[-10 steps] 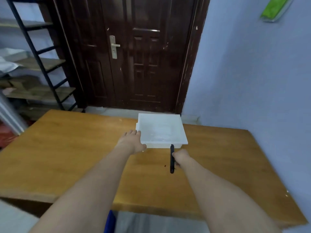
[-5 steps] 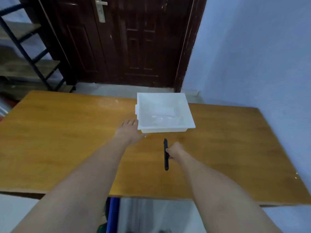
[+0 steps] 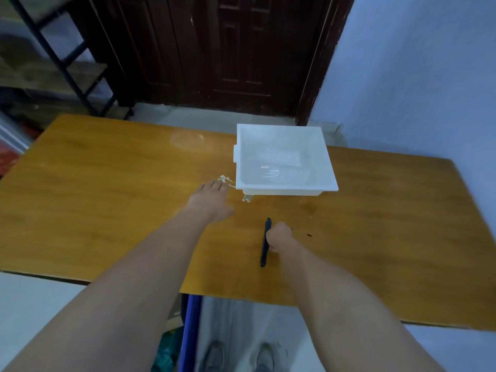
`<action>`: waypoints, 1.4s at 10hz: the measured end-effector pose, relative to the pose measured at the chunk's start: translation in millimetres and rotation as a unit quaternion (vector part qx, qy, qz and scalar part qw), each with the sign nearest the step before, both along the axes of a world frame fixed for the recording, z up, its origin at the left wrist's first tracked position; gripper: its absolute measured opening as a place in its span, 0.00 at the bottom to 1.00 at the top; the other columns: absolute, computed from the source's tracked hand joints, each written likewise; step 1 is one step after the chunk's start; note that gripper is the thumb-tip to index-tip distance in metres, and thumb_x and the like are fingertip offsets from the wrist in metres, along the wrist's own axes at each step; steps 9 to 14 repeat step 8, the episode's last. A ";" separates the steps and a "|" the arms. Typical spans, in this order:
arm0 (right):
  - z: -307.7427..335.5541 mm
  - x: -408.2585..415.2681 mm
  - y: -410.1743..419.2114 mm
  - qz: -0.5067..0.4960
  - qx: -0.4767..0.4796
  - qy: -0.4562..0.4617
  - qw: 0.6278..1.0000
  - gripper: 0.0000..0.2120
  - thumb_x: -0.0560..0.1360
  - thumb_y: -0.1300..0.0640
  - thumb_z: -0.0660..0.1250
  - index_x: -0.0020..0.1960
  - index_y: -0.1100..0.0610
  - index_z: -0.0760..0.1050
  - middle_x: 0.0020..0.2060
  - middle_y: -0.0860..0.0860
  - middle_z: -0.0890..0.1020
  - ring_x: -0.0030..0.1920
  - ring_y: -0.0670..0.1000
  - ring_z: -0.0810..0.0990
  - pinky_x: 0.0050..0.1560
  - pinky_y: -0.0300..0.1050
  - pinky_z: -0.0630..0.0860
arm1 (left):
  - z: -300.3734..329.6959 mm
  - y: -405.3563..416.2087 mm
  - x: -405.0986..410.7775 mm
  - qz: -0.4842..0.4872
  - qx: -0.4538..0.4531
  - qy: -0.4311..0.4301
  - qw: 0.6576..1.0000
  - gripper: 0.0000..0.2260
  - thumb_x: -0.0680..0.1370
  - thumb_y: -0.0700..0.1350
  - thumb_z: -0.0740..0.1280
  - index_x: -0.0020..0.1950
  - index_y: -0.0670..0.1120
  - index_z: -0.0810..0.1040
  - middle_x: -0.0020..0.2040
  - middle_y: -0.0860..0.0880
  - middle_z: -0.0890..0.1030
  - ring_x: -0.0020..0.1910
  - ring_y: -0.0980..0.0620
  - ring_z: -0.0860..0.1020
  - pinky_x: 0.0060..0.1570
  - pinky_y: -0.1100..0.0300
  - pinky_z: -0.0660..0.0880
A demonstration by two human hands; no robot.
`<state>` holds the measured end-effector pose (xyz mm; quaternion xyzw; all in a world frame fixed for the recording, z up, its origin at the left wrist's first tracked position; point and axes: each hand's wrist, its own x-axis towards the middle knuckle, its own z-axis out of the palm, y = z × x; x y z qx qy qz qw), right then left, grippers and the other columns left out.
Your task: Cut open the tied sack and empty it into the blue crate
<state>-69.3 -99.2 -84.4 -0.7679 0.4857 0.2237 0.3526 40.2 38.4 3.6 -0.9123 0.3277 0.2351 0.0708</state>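
Your view is tipping further down vs a sec ago, L hand lying flat – fingers released – beside white tray, R hand gripping black cutter on table.

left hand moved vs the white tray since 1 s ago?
Yes. The left hand has slid back off the white tray's near-left corner toward the person; it now lies flat on the table, apart from the tray.

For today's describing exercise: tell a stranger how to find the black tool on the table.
Start at the wooden table and find the white tray at its far edge. Nearer the person, the right hand grips a slim black tool, the only dark thing there.
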 end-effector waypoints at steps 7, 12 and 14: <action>8.1 -10.0 -23.2 0.005 -0.022 -0.037 0.999 0.16 0.77 0.65 0.60 0.31 0.58 0.64 0.29 0.52 0.70 0.27 0.49 0.69 0.26 0.38 0.66 | 8.4 -16.1 -3.0 -0.010 -0.034 0.018 0.999 0.32 0.79 0.52 0.58 0.78 0.44 0.46 0.79 0.47 0.48 0.78 0.49 0.45 0.76 0.51 0.48; 45.6 -0.9 -41.7 0.023 -0.041 -0.077 0.996 0.12 0.77 0.68 0.56 0.35 0.60 0.67 0.30 0.52 0.68 0.31 0.50 0.69 0.26 0.39 0.64 | 32.1 -20.3 -0.2 -0.012 -0.046 -0.008 0.999 0.32 0.79 0.52 0.58 0.78 0.44 0.47 0.79 0.46 0.49 0.78 0.48 0.46 0.76 0.51 0.48; 45.6 -0.9 -41.7 0.023 -0.041 -0.077 0.996 0.12 0.77 0.68 0.56 0.35 0.60 0.67 0.30 0.52 0.68 0.31 0.50 0.69 0.26 0.39 0.64 | 32.1 -20.3 -0.2 -0.012 -0.046 -0.008 0.999 0.32 0.79 0.52 0.58 0.78 0.44 0.47 0.79 0.46 0.49 0.78 0.48 0.46 0.76 0.51 0.48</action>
